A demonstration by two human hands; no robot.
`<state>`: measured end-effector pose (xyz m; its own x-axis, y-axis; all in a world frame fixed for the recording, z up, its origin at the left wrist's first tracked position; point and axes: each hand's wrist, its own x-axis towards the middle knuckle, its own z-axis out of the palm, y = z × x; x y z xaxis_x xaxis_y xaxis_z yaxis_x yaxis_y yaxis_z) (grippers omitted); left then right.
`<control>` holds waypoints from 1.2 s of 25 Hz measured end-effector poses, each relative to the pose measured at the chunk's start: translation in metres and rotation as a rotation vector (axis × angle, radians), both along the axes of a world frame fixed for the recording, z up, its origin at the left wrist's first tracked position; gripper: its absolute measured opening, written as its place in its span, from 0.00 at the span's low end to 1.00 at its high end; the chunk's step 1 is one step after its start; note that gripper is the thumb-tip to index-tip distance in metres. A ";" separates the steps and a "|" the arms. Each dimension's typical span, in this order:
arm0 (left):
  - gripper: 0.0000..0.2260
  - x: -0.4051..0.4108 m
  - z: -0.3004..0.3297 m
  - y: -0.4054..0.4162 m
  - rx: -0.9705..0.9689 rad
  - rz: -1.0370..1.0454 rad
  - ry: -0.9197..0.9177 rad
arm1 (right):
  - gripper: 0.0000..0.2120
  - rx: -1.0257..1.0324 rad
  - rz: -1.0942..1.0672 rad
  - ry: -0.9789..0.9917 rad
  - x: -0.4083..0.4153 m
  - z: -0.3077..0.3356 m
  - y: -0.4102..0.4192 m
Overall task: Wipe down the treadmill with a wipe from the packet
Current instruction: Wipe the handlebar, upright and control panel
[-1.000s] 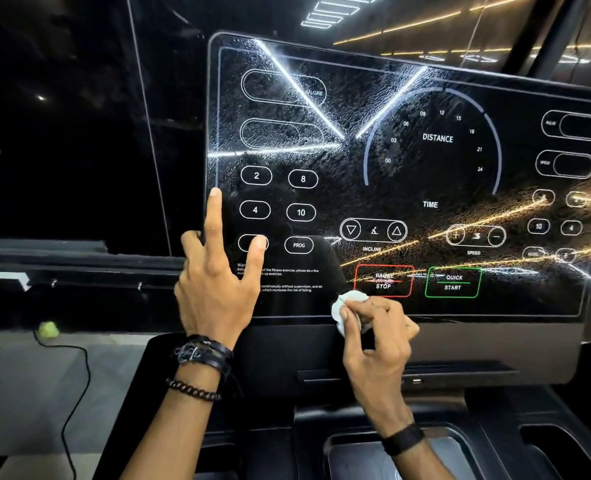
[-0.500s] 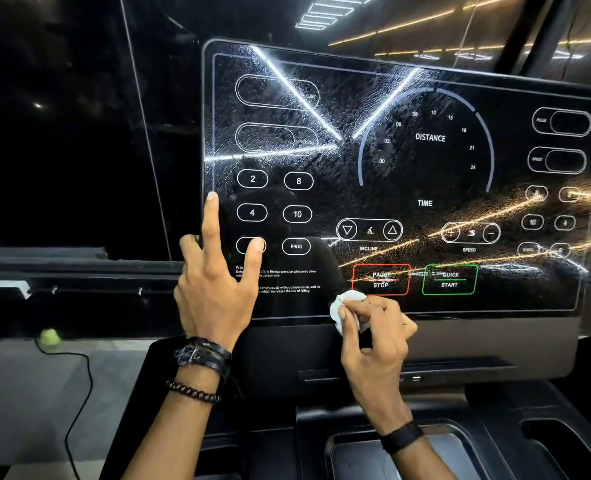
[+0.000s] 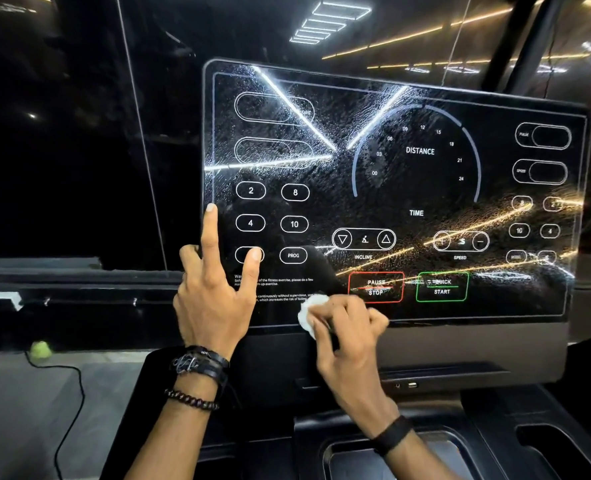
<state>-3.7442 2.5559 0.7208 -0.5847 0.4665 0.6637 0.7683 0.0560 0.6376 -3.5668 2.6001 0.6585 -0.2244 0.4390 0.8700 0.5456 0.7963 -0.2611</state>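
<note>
Wiping is underway: right hand (image 3: 347, 327) pinches wipe (image 3: 310, 311) at console (image 3: 494, 327) bottom edge, left hand (image 3: 214, 299) splayed bracing; next, sweep rightward.

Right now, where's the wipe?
Head view: the wipe is bunched in the right hand, pressed at the console panel's lower edge, just left of the red PAUSE/STOP button.

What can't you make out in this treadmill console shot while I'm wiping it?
- Button label under the left hand's fingers: head view, covered.
- Warning text: head view, partly behind the left hand, too small.
- Right-edge buttons: head view, washed out by glare.
- Wipe: mostly hidden in the right hand.
- Wipe packet: not visible.
</note>
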 end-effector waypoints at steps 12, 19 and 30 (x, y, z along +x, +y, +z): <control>0.34 -0.002 0.000 0.000 -0.007 0.000 -0.007 | 0.05 0.031 -0.003 0.048 -0.038 0.043 0.011; 0.34 -0.001 0.001 0.000 0.004 -0.002 -0.007 | 0.05 0.002 -0.115 0.288 -0.043 0.097 0.040; 0.35 -0.003 -0.001 0.000 0.019 -0.011 -0.025 | 0.05 0.050 -0.065 0.262 -0.067 0.122 0.041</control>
